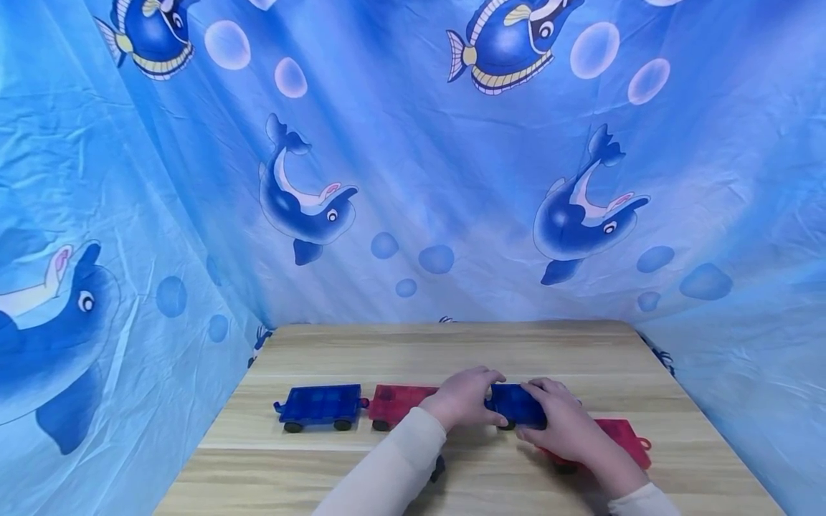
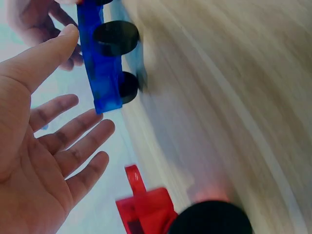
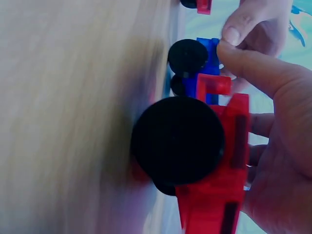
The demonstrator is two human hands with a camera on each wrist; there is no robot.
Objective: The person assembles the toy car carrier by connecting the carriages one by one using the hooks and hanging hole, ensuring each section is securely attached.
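Note:
A blue toy train car (image 1: 519,405) with black wheels stands on the table between my two hands. My right hand (image 1: 564,426) holds it, thumb on the near side and fingers over the far side. At the car's left end is my left hand (image 1: 466,401). In the left wrist view its thumb (image 2: 61,46) reaches the blue car's edge while the other fingers spread loosely below. A red train car (image 1: 400,401) stands left of it, its right part hidden behind my left hand. Another red car (image 1: 622,437) sits partly behind my right hand and forearm.
A second blue train car (image 1: 323,403) is hooked to the left red car. A small dark object (image 1: 439,469) shows beside my left sleeve, mostly covered. The wooden table (image 1: 310,473) is bordered by a blue sea-print curtain (image 1: 400,143) at the back and sides.

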